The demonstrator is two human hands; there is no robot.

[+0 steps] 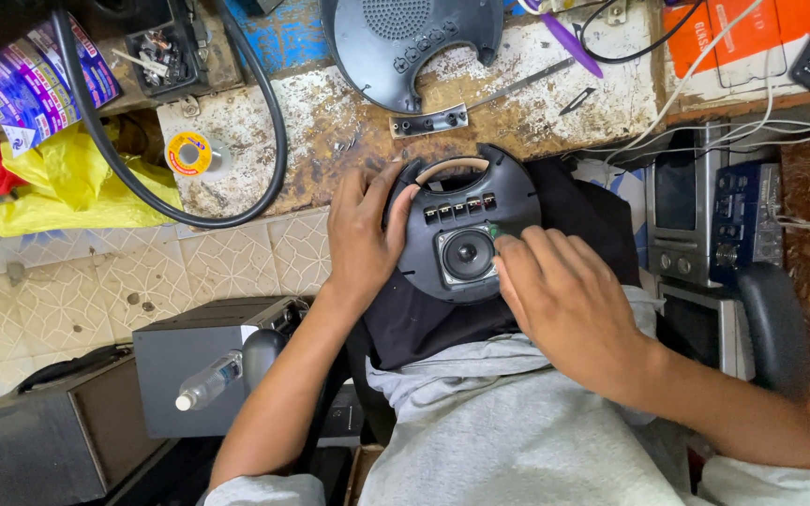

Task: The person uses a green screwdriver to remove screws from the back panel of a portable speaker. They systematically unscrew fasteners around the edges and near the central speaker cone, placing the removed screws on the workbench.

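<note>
Both hands are on the round black speaker unit [466,230], which sits in the person's lap against the near edge of the worn workbench [330,122]. The left hand [360,239] wraps the unit's left rim, fingers curled over the edge and clasping it, thumb lying across the face. The right hand [560,290] comes in from the right, fingers bent and pinched together at a small green part [494,230] just right of the speaker cone [468,252]; whether the fingertips actually grip that part, I cannot tell. A row of small buttons [461,210] runs across the face above the cone, and a pale curved handle strip [452,167] arcs along the far edge.

Farther out on the bench lies the matching dark front cover [405,47] with its perforated grille. Just near it lies a small metal bracket [428,122]. A thick black cable [236,122] loops across the left of the bench, with a yellow solder spool [188,152] inside the loop. A plastic bottle [208,379] lies on a grey box [199,365] at near left.
</note>
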